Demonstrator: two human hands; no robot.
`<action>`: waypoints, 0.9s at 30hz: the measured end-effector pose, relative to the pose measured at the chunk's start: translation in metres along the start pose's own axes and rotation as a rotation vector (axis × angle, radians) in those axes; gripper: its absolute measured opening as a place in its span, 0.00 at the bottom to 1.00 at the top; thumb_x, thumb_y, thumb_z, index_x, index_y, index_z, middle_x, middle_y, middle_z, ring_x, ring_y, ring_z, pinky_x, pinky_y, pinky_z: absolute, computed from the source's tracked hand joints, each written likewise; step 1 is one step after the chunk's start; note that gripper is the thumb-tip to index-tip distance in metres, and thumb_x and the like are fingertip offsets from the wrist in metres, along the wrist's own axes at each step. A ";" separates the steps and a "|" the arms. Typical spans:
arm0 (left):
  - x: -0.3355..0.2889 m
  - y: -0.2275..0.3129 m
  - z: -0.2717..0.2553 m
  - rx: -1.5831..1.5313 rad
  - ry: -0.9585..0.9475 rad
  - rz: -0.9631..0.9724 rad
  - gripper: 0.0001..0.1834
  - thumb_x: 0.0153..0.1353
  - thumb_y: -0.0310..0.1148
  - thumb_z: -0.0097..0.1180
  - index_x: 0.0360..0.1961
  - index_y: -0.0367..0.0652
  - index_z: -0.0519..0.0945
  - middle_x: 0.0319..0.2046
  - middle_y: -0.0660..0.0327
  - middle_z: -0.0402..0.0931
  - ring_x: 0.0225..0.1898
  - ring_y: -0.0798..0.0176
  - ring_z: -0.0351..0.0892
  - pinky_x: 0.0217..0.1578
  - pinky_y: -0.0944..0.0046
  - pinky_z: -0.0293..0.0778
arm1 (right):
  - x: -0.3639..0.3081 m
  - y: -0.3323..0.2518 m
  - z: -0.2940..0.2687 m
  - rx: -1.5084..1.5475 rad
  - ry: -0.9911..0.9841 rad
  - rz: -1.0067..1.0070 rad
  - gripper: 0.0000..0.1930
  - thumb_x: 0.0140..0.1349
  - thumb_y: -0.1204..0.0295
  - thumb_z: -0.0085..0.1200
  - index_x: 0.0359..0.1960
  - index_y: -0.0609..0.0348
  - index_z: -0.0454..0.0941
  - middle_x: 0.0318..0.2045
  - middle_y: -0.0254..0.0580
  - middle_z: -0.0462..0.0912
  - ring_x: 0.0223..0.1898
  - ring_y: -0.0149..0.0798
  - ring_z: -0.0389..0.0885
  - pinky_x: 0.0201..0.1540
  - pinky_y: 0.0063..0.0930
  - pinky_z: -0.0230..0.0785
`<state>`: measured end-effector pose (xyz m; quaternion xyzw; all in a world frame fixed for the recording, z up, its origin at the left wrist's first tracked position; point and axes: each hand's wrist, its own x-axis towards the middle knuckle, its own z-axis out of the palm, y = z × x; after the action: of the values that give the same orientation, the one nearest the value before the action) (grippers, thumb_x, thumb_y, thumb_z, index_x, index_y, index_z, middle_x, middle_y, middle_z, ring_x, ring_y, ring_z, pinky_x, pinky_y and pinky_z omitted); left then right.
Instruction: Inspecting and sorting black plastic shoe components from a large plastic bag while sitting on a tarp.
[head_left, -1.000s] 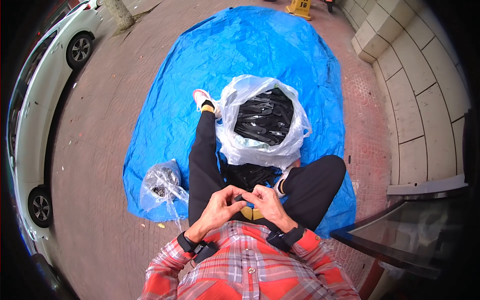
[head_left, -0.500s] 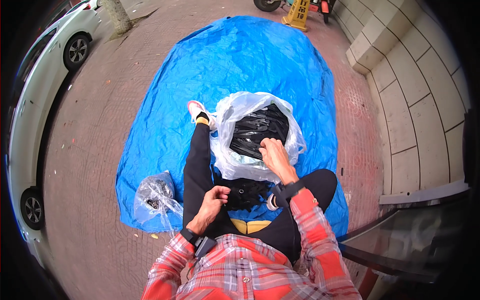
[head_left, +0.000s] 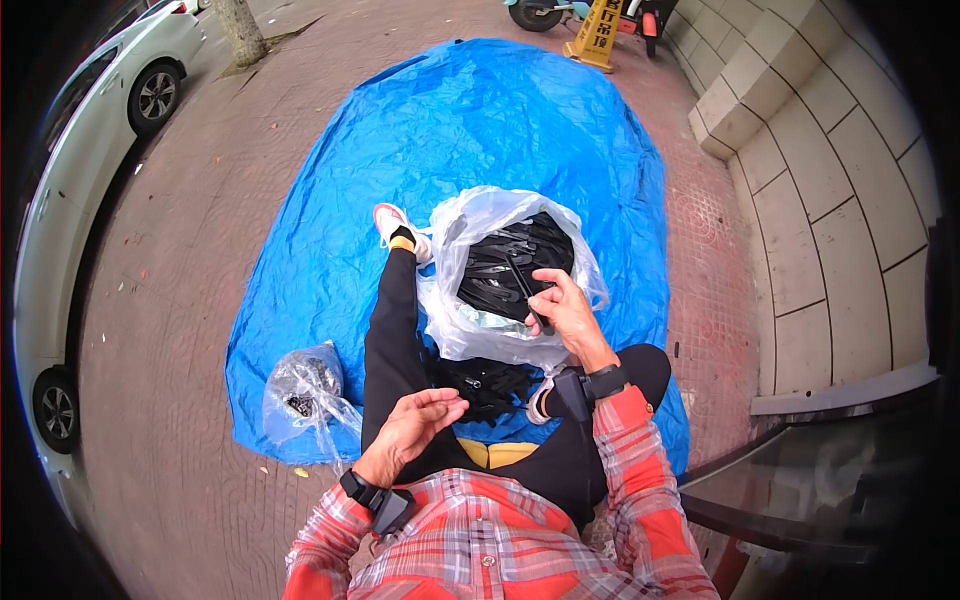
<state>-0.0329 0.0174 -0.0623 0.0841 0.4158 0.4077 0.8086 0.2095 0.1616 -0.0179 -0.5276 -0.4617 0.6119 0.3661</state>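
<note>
A thin black strip (head_left: pixel 522 290) is pinched in the right hand (head_left: pixel 565 310) at the mouth of the clear plastic bag (head_left: pixel 470 330), its long axis angled up and away over the black pieces inside. The left hand (head_left: pixel 415 425), half-open and empty, is held well back above the lap.

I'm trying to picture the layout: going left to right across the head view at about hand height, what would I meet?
White car → small clear bag → left hand → right hand holding a black strip → tiled wall.

Large bag (head_left: pixel 470 330) on tarp (head_left: pixel 480 130) between legs — small bag (head_left: pixel 300 385) left, wall (head_left: pixel 830 200) right
</note>
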 end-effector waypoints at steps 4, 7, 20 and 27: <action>-0.007 0.012 0.023 0.018 -0.127 0.046 0.14 0.61 0.19 0.43 0.48 0.26 0.65 0.42 0.46 0.72 0.48 0.51 0.74 0.51 0.63 0.72 | -0.036 -0.001 0.002 0.243 -0.191 -0.045 0.16 0.58 0.76 0.46 0.49 0.68 0.66 0.29 0.45 0.76 0.30 0.38 0.79 0.29 0.26 0.74; -0.017 0.023 0.038 0.082 -0.155 0.111 0.13 0.61 0.22 0.45 0.47 0.29 0.66 0.41 0.47 0.73 0.44 0.53 0.77 0.46 0.63 0.75 | -0.072 -0.003 0.019 0.333 -0.189 -0.027 0.17 0.60 0.76 0.44 0.51 0.67 0.65 0.31 0.46 0.76 0.33 0.39 0.78 0.35 0.27 0.74; -0.027 0.019 0.042 0.324 -0.145 0.209 0.08 0.58 0.24 0.51 0.39 0.34 0.75 0.33 0.54 0.77 0.33 0.63 0.79 0.32 0.70 0.76 | -0.143 0.009 0.037 -0.644 -0.004 -0.443 0.08 0.53 0.78 0.51 0.36 0.63 0.75 0.25 0.48 0.71 0.24 0.47 0.74 0.28 0.34 0.67; -0.032 0.025 0.048 0.203 -0.088 0.211 0.07 0.56 0.21 0.51 0.37 0.35 0.76 0.33 0.56 0.78 0.32 0.68 0.76 0.33 0.70 0.73 | -0.142 0.034 0.045 -0.324 -0.082 -0.230 0.15 0.57 0.75 0.52 0.48 0.59 0.74 0.23 0.36 0.72 0.21 0.28 0.68 0.24 0.23 0.62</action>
<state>-0.0224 0.0204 0.0000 0.2263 0.4080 0.4421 0.7661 0.1919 0.0101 -0.0058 -0.4982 -0.6258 0.5047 0.3247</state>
